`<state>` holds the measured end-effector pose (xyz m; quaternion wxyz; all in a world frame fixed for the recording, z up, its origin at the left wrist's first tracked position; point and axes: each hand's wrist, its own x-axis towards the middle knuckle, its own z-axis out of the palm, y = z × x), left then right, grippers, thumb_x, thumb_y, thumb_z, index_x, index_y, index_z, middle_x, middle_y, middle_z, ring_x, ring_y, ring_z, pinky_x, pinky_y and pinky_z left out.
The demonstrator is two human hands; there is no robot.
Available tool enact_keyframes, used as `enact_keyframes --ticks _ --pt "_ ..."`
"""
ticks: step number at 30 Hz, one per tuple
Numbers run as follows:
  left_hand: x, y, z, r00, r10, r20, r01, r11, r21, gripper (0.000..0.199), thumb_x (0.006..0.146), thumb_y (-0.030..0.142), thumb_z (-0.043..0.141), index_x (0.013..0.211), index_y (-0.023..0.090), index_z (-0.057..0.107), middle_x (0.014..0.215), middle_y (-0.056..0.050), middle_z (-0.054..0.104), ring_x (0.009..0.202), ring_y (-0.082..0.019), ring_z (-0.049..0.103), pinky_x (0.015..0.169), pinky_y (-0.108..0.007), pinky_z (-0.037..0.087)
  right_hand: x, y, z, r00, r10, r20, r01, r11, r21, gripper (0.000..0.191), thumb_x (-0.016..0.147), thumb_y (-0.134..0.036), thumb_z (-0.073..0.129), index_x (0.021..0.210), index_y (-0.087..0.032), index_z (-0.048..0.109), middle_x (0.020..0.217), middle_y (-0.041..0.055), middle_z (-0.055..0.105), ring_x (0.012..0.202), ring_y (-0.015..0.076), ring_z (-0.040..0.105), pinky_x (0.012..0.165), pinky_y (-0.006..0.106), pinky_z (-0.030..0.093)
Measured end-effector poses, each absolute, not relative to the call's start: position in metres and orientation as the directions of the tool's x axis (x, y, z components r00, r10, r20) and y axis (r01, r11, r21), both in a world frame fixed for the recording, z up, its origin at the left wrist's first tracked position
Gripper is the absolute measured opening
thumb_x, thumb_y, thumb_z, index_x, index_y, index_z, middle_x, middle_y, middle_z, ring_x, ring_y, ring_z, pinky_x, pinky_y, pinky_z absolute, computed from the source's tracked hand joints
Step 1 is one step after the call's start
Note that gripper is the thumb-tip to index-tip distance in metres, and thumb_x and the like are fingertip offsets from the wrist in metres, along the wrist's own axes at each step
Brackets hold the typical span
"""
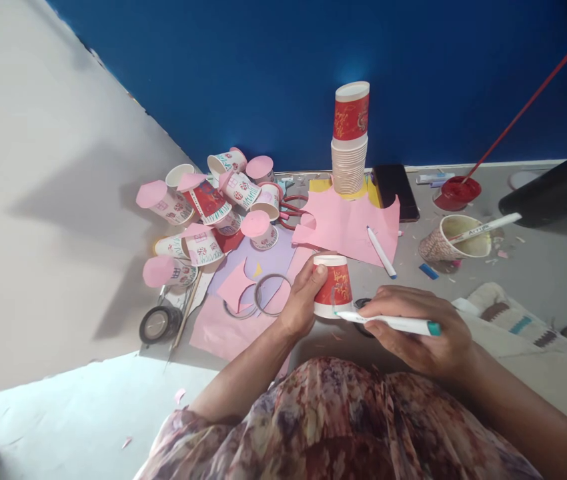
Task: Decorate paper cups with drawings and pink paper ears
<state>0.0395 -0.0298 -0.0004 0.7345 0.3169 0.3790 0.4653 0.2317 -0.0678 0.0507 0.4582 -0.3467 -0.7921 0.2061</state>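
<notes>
My left hand [301, 300] is closed round the left side of a red and white paper cup [332, 285], which is held upside down with its rim toward me. A white marker with a green end [396, 323] is pinched in my right hand [421, 327], and its tip touches the white band near the cup's rim. Beyond the cup lies a cut sheet of pink paper [348, 223] with another white marker [381, 252] on it. A tall stack of paper cups [348, 163] rises behind, near the blue wall.
Decorated cups with pink paper tops [205, 247] are heaped at the left. Black tape [157, 325] and a ring [272, 295] lie nearer. At the right are a phone [396, 193], a red paint cup [457, 193], a cup holding a marker [438, 243] and a cloth [513, 320].
</notes>
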Motion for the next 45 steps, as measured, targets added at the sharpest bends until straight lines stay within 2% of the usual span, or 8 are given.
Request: enact_keyframes --ticks 10,13,20,26,30,35,40,45 --pt "0.040 -0.028 0.001 0.267 0.925 -0.270 -0.463 0.369 0.806 0.059 0.081 0.065 0.084 0.114 0.018 0.071 0.101 -0.008 0.078 0.092 -0.026 0.075 0.079 -0.034 0.055 0.232 -0.067 0.053 -0.361 0.732 0.578 0.321 0.680 -0.660 0.015 0.098 -0.011 0.062 0.102 -0.023 0.070 0.075 0.0009 0.075 0.061 0.0161 0.068 0.059 0.029 0.055" --pt "0.040 -0.027 0.001 0.275 0.913 -0.300 -0.488 0.402 0.775 0.064 0.079 0.067 0.084 0.116 0.017 0.071 0.099 -0.009 0.079 0.092 -0.027 0.076 0.080 -0.036 0.057 0.236 -0.068 0.049 -0.303 0.751 0.587 0.315 0.660 -0.682 0.017 0.095 -0.010 0.066 0.106 -0.021 0.071 0.078 0.0021 0.075 0.064 0.0168 0.067 0.061 0.030 0.054" --pt "0.037 -0.026 -0.003 0.363 0.834 -0.415 -0.547 0.551 0.630 0.067 0.079 0.070 0.081 0.110 0.011 0.071 0.088 -0.010 0.078 0.075 -0.025 0.077 0.076 -0.037 0.061 0.243 -0.072 0.045 -0.204 0.783 0.588 0.332 0.620 -0.711 0.018 0.094 -0.009 0.068 0.105 -0.023 0.072 0.075 0.0007 0.073 0.065 0.0185 0.068 0.060 0.032 0.051" --pt "0.035 -0.026 -0.005 0.386 0.834 -0.395 -0.552 0.552 0.625 0.067 0.084 0.069 0.078 0.112 0.009 0.070 0.087 -0.012 0.078 0.074 -0.027 0.077 0.072 -0.037 0.060 0.242 -0.073 0.047 -0.263 0.791 0.552 0.313 0.611 -0.727 0.014 0.094 -0.011 0.066 0.099 -0.024 0.071 0.073 0.0003 0.072 0.059 0.0173 0.065 0.056 0.031 0.050" --pt "0.035 -0.027 -0.005 0.398 0.824 -0.403 -0.556 0.566 0.609 0.066 0.085 0.068 0.077 0.113 0.009 0.071 0.090 -0.013 0.078 0.077 -0.027 0.077 0.076 -0.038 0.060 0.242 -0.073 0.045 -0.202 0.805 0.557 0.330 0.592 -0.735 0.016 0.095 -0.012 0.067 0.102 -0.025 0.072 0.075 0.0008 0.073 0.065 0.0187 0.068 0.061 0.031 0.052" --pt "0.035 -0.026 -0.005 0.405 0.828 -0.388 -0.548 0.560 0.622 0.069 0.084 0.069 0.077 0.119 0.009 0.069 0.089 -0.013 0.078 0.079 -0.030 0.078 0.073 -0.038 0.059 0.243 -0.072 0.048 -0.269 0.807 0.526 0.317 0.590 -0.742 0.011 0.096 -0.013 0.065 0.098 -0.023 0.070 0.072 -0.0003 0.070 0.057 0.0151 0.062 0.055 0.029 0.048" --pt "0.039 -0.028 -0.003 0.380 0.849 -0.367 -0.536 0.526 0.661 0.067 0.082 0.067 0.080 0.119 0.012 0.069 0.096 -0.013 0.079 0.095 -0.033 0.079 0.086 -0.042 0.060 0.242 -0.076 0.044 -0.169 0.834 0.525 0.331 0.550 -0.767 0.013 0.097 -0.016 0.068 0.104 -0.026 0.073 0.079 0.0007 0.074 0.066 0.0182 0.069 0.061 0.031 0.053" --pt "0.044 -0.032 0.001 0.343 0.886 -0.312 -0.532 0.457 0.713 0.062 0.079 0.064 0.085 0.117 0.016 0.073 0.105 -0.011 0.079 0.105 -0.031 0.075 0.091 -0.039 0.057 0.239 -0.075 0.042 -0.139 0.826 0.546 0.347 0.557 -0.754 0.014 0.096 -0.017 0.070 0.107 -0.026 0.072 0.084 0.0030 0.077 0.071 0.0217 0.072 0.064 0.034 0.056"
